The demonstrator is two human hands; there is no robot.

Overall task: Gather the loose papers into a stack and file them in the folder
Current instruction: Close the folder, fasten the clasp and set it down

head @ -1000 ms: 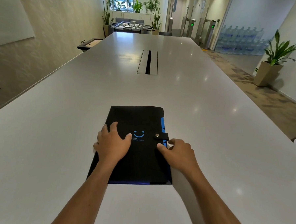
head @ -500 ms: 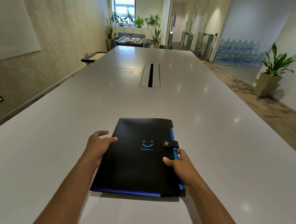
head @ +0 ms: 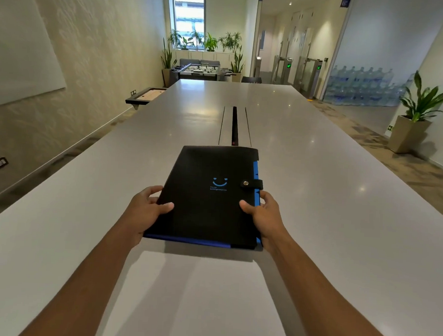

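A black folder (head: 209, 193) with a blue smile logo, blue edges and a snapped strap is closed and held a little above the long grey table (head: 328, 212), casting a shadow beneath it. My left hand (head: 146, 207) grips its left edge, thumb on the cover. My right hand (head: 263, 213) grips its right edge just below the strap, thumb on top. No loose papers are visible.
A dark cable slot (head: 234, 126) runs along the table's middle beyond the folder. A potted plant (head: 415, 119) stands on the floor at the right. A foosball table (head: 199, 71) and plants sit at the far end.
Both hands left the folder's cover and took its left and right edges. The folder has come up off the table and moved away from me.
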